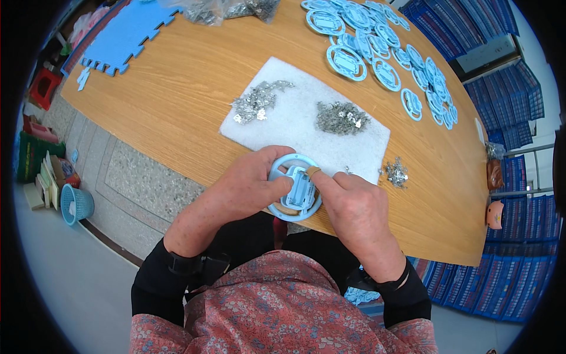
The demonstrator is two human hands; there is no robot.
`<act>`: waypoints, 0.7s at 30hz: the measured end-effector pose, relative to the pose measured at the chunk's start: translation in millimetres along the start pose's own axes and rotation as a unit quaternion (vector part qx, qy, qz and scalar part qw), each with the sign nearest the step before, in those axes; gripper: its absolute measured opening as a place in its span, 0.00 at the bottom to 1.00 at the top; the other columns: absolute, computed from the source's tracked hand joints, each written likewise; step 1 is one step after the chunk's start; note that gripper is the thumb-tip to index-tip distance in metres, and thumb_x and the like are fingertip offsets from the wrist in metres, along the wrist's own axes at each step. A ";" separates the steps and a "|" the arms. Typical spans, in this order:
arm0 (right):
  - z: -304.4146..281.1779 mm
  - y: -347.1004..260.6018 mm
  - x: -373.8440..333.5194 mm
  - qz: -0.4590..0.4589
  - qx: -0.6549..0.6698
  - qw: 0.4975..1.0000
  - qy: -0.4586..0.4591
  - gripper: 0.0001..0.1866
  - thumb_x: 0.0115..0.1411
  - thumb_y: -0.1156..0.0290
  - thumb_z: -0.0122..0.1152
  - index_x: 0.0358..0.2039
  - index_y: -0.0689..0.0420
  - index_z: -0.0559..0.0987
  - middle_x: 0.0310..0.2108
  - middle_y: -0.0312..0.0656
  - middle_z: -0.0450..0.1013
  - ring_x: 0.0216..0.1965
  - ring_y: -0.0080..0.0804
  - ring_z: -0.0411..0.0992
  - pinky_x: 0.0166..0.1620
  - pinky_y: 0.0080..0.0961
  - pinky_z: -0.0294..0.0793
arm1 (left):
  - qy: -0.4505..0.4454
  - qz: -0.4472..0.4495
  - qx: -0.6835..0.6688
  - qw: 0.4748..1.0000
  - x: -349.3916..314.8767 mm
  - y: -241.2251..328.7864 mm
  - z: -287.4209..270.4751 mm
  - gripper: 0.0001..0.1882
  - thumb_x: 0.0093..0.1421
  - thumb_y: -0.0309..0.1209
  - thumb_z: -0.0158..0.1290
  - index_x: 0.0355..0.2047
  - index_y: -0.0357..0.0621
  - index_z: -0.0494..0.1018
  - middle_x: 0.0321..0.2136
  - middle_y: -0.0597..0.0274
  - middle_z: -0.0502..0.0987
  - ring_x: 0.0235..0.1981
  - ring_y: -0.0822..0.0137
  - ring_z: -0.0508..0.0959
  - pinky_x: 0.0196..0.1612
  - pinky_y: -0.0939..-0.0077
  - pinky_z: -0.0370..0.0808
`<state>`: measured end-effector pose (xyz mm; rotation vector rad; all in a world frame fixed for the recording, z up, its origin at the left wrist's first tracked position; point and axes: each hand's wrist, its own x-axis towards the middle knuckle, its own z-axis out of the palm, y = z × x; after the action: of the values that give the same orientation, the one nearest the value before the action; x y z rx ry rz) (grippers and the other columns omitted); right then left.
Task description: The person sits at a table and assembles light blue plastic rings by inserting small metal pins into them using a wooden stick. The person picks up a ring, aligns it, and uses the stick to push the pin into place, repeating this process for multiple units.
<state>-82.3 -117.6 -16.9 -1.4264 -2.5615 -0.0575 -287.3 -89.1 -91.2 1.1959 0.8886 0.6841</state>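
Both hands work one light blue plastic ring (pixel 293 189) at the near edge of the bench (pixel 194 100). Left hand (pixel 250 186): grip closed around the ring's left rim, thumb laid across toward the middle. Right hand (pixel 354 203): grip closed on the ring's right side, taped forefinger pressing down on the paler centre insert (pixel 300 192); whether a small metal piece sits under that fingertip, cannot tell. Just beyond the grip lies a white foam pad (pixel 306 138) carrying two heaps of small silver metal clips (pixel 342 117), with a smaller loose cluster (pixel 396 172) off to the right of the right hand. Well beyond, far right, a spread of blue rings (pixel 377 53) covers the bench; cannot tell whether these are finished or waiting. Judging by the big clip heaps, plenty of fitting looks left. Bags of more metal parts (pixel 230 9) and a blue foam mat (pixel 127 35) sit farthest off.
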 end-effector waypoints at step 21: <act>-9.8 -4.7 14.4 -0.083 -0.114 0.987 -0.074 0.13 0.48 0.70 0.63 0.37 0.55 0.78 0.22 0.37 0.71 0.24 0.33 0.75 0.25 0.29 0.75 | 0.017 0.020 0.010 1.000 -1.0 -1.0 4.1 0.25 0.64 0.21 0.50 0.61 0.31 0.62 0.46 0.57 0.77 0.45 0.71 0.77 0.47 0.74 0.78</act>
<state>-92.0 -109.3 -4.2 -1.3315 -2.8702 -0.2888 -284.3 -92.2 -91.5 1.2247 0.9033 0.7309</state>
